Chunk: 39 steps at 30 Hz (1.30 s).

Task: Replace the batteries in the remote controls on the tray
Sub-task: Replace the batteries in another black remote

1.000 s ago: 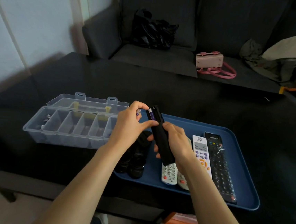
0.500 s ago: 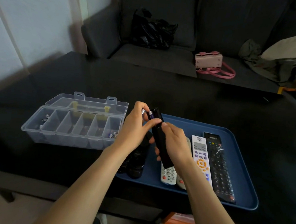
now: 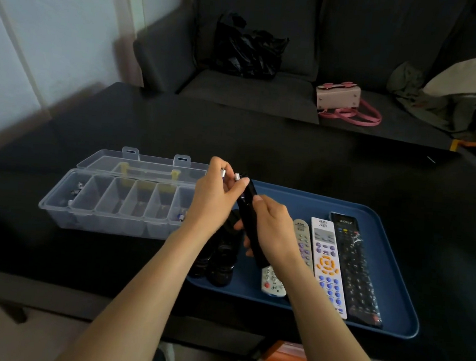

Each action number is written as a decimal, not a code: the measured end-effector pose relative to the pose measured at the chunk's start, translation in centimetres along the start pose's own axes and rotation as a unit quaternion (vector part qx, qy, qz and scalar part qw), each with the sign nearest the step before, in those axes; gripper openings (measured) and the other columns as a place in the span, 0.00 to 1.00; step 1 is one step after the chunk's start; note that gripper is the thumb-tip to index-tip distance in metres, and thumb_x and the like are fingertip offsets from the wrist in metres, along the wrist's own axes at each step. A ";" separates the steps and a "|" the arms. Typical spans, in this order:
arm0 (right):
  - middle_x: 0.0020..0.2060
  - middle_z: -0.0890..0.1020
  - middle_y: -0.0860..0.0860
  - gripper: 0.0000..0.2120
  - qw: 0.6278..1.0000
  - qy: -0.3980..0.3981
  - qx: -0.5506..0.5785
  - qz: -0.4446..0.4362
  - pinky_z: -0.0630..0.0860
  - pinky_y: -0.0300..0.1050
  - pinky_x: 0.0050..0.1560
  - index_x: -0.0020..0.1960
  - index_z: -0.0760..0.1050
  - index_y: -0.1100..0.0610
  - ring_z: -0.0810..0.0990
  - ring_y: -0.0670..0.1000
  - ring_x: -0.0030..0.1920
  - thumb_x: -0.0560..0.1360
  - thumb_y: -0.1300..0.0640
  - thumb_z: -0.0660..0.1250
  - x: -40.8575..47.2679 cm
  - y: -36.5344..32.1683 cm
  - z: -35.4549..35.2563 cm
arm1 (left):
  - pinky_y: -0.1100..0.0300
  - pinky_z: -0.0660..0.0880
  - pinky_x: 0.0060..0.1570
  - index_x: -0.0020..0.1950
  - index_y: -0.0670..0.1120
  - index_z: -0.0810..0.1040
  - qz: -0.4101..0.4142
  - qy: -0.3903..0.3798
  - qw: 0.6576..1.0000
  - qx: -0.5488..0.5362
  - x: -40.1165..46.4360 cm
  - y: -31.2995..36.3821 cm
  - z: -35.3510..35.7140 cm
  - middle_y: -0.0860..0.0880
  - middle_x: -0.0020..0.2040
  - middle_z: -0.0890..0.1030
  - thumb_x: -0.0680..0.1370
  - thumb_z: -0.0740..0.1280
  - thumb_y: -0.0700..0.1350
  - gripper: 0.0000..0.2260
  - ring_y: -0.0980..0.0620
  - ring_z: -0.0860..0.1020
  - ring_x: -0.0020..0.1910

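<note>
My right hand [image 3: 274,232] grips a slim black remote [image 3: 252,219], tilted up over the blue tray [image 3: 389,282]. At the remote's top end my left hand [image 3: 214,198] pinches a battery [image 3: 236,177] with its silver tip showing; a second battery [image 3: 223,174] sticks out between the fingers. On the tray lie a small white remote [image 3: 272,282], a grey remote [image 3: 302,239], a white remote with orange and blue keys [image 3: 329,264] and a black remote in plastic wrap [image 3: 357,267]. Black remotes [image 3: 217,262] lie at the tray's left end, partly hidden by my arm.
An open clear compartment box [image 3: 129,207] with a few batteries stands left of the tray on the black table [image 3: 263,148]. Behind it a dark sofa holds a black bag [image 3: 248,50], a pink handbag [image 3: 339,98] and clothes [image 3: 449,90].
My left hand has lifted a battery out of the black remote's top end; its silver tip now stands clear above the compartment. My right hand keeps its hold.
</note>
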State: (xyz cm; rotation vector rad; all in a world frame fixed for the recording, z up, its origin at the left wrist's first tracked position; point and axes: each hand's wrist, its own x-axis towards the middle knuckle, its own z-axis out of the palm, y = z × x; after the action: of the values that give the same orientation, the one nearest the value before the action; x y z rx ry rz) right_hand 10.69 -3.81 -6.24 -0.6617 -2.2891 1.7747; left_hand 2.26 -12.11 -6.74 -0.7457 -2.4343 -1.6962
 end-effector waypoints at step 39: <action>0.41 0.83 0.57 0.13 0.950 -0.203 0.231 0.062 0.79 0.48 0.36 0.60 0.69 0.61 0.80 0.52 0.33 0.83 0.56 0.52 -0.9 -10.3 15.7 | 0.58 0.69 0.40 0.58 0.43 0.72 -0.196 -0.089 0.861 0.460 1.2 -6.3 -19.8 0.44 0.52 0.77 0.79 0.60 0.41 0.09 0.49 0.75 0.44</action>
State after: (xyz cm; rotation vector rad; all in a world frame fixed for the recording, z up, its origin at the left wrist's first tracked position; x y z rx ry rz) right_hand 2.84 -19.94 -0.69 -0.3849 -1.9451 2.5905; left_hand -5.59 -31.17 -4.19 -0.2712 -3.1786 -0.3131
